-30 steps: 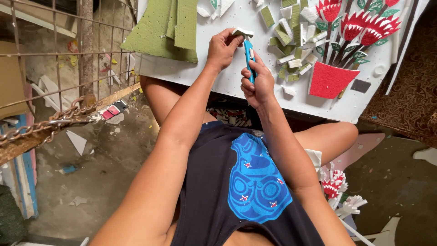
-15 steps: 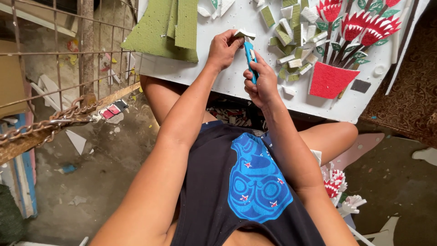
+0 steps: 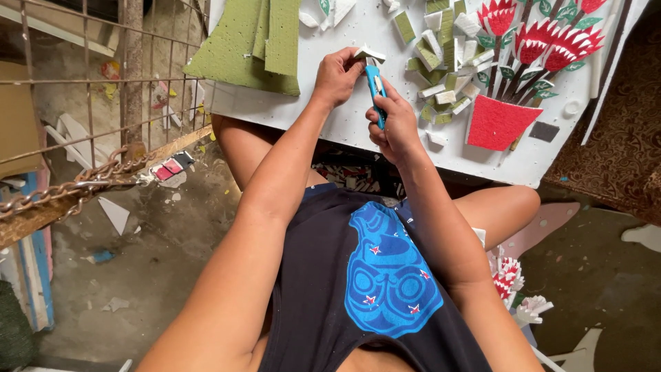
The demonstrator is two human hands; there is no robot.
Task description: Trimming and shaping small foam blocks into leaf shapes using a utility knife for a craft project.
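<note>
My left hand (image 3: 337,74) pinches a small white foam piece (image 3: 370,53) above the white board (image 3: 358,131) that rests over my lap. My right hand (image 3: 392,124) grips a blue utility knife (image 3: 376,91), its tip up against the foam piece. Just right of my hands lie several small green and white foam offcuts (image 3: 441,89).
Green foam sheets (image 3: 255,45) lie on the board's left part. A foam flower picture with red blooms and a red pot (image 3: 497,122) sits at right. A wire fence (image 3: 89,89) with a chain (image 3: 69,189) stands to my left. Scraps litter the concrete floor (image 3: 138,275).
My right hand with the knife has shifted slightly down and back toward me; my left hand keeps holding the foam piece in place.
</note>
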